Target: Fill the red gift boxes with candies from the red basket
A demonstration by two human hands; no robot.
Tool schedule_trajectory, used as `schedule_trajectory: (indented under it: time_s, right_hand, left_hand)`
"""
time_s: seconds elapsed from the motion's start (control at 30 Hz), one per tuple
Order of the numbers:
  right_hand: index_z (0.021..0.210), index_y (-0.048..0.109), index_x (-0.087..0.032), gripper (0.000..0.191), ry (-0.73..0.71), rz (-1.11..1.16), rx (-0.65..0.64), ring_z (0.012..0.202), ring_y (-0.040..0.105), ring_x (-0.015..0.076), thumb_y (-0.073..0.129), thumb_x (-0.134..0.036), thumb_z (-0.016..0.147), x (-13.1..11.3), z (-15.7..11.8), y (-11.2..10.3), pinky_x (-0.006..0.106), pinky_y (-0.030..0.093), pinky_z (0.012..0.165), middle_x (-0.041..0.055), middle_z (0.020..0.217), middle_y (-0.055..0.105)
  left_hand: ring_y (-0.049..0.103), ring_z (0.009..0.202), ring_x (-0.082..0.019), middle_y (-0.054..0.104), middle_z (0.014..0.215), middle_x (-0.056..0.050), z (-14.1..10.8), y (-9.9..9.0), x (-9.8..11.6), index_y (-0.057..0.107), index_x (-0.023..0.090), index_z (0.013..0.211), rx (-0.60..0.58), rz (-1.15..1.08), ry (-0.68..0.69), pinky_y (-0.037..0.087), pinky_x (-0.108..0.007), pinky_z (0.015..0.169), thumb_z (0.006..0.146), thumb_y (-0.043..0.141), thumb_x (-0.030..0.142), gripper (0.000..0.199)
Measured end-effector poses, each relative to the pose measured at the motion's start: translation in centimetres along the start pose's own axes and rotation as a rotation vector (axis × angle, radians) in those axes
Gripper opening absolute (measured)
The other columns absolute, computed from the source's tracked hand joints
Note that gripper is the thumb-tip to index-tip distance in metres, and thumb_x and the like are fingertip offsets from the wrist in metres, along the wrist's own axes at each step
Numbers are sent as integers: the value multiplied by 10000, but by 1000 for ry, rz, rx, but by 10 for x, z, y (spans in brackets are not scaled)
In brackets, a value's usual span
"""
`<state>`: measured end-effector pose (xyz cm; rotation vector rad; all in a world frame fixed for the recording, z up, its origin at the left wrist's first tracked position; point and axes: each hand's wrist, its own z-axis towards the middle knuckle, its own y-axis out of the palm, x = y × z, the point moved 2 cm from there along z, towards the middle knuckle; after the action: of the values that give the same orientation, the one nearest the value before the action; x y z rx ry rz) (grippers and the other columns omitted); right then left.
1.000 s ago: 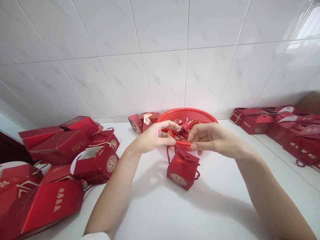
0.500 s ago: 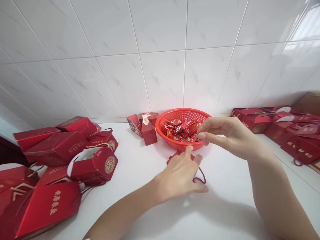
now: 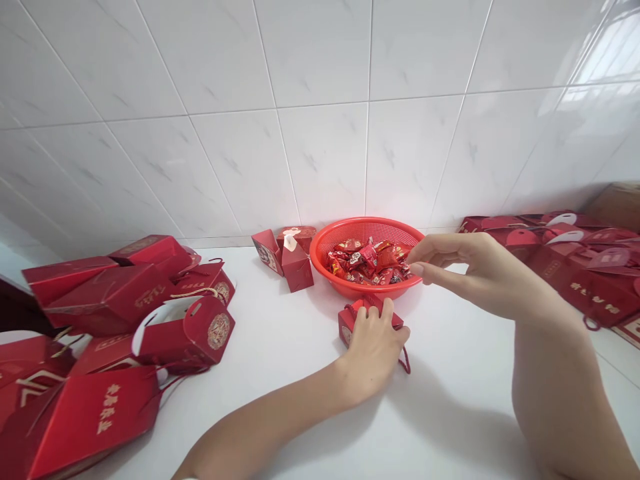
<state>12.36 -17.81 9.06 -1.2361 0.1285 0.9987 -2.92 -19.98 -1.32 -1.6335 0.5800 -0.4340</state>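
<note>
My left hand [image 3: 375, 347] lies over a small red gift box [image 3: 346, 328] in the middle of the white table. Its fingers curl across the top of the box and hide much of it. A dark red cord [image 3: 406, 362] loops out on the right of this box. By the right rim of a red plastic basket [image 3: 367, 288], my right hand [image 3: 465, 273] is held up with thumb and fingertips pinched together. Whether anything small is between them is hidden. Red-wrapped candies [image 3: 369, 257] fill the bottom of the basket.
Several red gift boxes [image 3: 110, 293] are heaped at the left, some with rope handles. More boxes [image 3: 595, 267] line the right side, near a brown carton [image 3: 615, 203]. Left of the basket stands an upright red box [image 3: 297, 263]. A tiled wall [image 3: 320, 153] closes off the back.
My left hand has gone from spread fingers above the gift box to fingers curled over it, shifting slightly right. My right hand has moved a little right, away from the basket's rim.
</note>
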Motion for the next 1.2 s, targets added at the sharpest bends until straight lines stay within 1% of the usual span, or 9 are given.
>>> schedule_trajectory:
  time_s: [0.1,0.17,0.27,0.37,0.57,0.73,0.9,1.07,1.2]
  right_hand:
    - [892,740,-222,254,-1,-39,-24,776,694,202,587,-423,910,1,-1,-3,313,542,671,53,881,750]
    - [889,740,-223,259,0,-49,-29,778,695,200,580,-424,914,2,-1,-4,307,538,670,52,883,751]
    - [896,741,-229,258,13,-79,-32,780,695,197,578,-428,913,2,-1,-4,299,528,660,45,882,751]
    - [897,740,-234,259,34,-118,-34,776,692,197,579,-436,909,3,-1,-4,292,513,638,38,881,751]
    - [883,736,-233,267,41,-121,-42,780,688,205,568,-437,914,6,0,-3,304,511,665,38,871,750]
    - [906,722,-242,268,30,-56,-127,765,680,198,541,-436,933,2,2,2,306,518,648,32,856,740]
    - [883,698,-227,256,26,-63,-147,769,675,199,546,-428,929,2,4,7,319,529,669,35,855,733]
    - [895,704,-233,262,40,-147,-119,781,684,206,531,-426,934,6,4,7,323,535,670,39,876,740]
    - [931,723,-230,293,54,-209,-120,761,692,201,510,-431,945,10,4,5,314,534,645,46,874,746]
  left_hand:
    - [590,1053,-336,430,1420,-195,0,-3,2,637,218,1231,-72,26,27,409,-431,871,787,716,307,459]
    - [591,1069,-342,414,1441,-207,-1,-6,3,650,201,1217,-106,48,39,413,-430,870,748,747,240,480]
    - [616,1028,-324,532,1277,-187,-1,-5,2,720,157,1044,-78,25,41,427,-424,859,816,640,146,242]
    - [646,922,-268,588,1109,-131,0,-4,-3,736,161,903,34,-128,71,461,-408,830,873,514,100,233]
    - [647,910,-156,602,1155,-56,-10,-29,-25,676,196,927,432,-891,159,527,-298,823,940,465,151,217]
    - [622,1024,-188,655,1053,-56,-22,-55,-45,658,195,932,600,-1032,160,512,-322,896,953,503,202,157]
    - [630,956,-181,619,1133,-66,-21,-41,-33,699,205,1009,330,-832,212,520,-318,851,933,567,275,167]
    - [540,1069,-318,576,1195,-148,-5,0,4,688,162,1122,245,-209,181,457,-461,910,870,644,507,430]
    - [513,1086,-317,532,1307,-174,0,11,16,728,156,1009,224,33,157,439,-415,864,881,619,286,212]
